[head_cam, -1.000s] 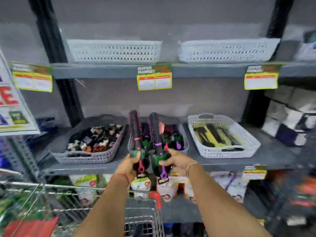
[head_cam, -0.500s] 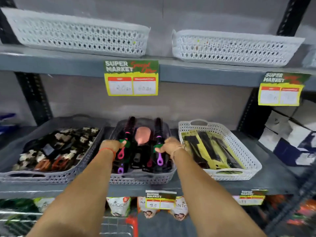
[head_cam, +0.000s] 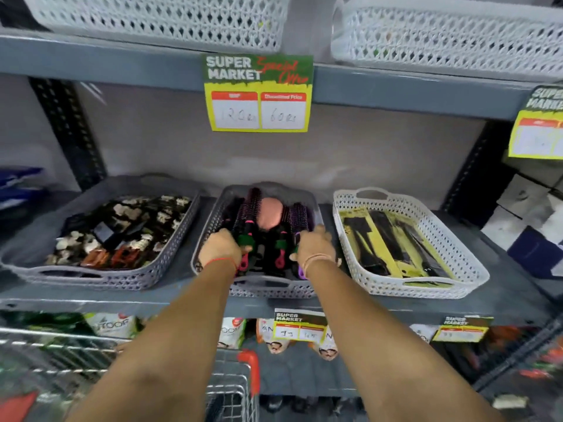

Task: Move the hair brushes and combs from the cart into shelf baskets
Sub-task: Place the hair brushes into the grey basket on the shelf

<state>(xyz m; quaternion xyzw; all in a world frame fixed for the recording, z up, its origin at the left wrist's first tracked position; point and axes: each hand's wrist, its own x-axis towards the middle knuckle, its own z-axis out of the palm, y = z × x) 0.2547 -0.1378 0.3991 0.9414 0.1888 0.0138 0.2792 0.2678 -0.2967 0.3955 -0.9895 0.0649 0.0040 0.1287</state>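
The grey middle basket [head_cam: 268, 289] on the shelf holds several round hair brushes and a pink paddle brush [head_cam: 268, 215]. My left hand [head_cam: 220, 249] rests inside it, closed on a round brush with a green collar and pink handle [head_cam: 245, 236], which lies flat among the others. My right hand [head_cam: 313, 246] is at the basket's right side, closed on a round brush with purple bristles and a purple handle [head_cam: 300, 217], also laid down. Between my hands lies another brush with a pink handle [head_cam: 281, 254]. The wire cart [head_cam: 231, 388] is below, its contents hidden.
A grey basket of hair clips [head_cam: 100, 236] sits to the left and a white basket of packaged black combs [head_cam: 399, 245] to the right. Two white baskets [head_cam: 158, 16] stand on the upper shelf. A yellow price tag [head_cam: 258, 94] hangs from that shelf's edge.
Both hands carried the two round brushes forward from above the cart and lowered them into the middle basket. The brushes went from upright to lying flat.
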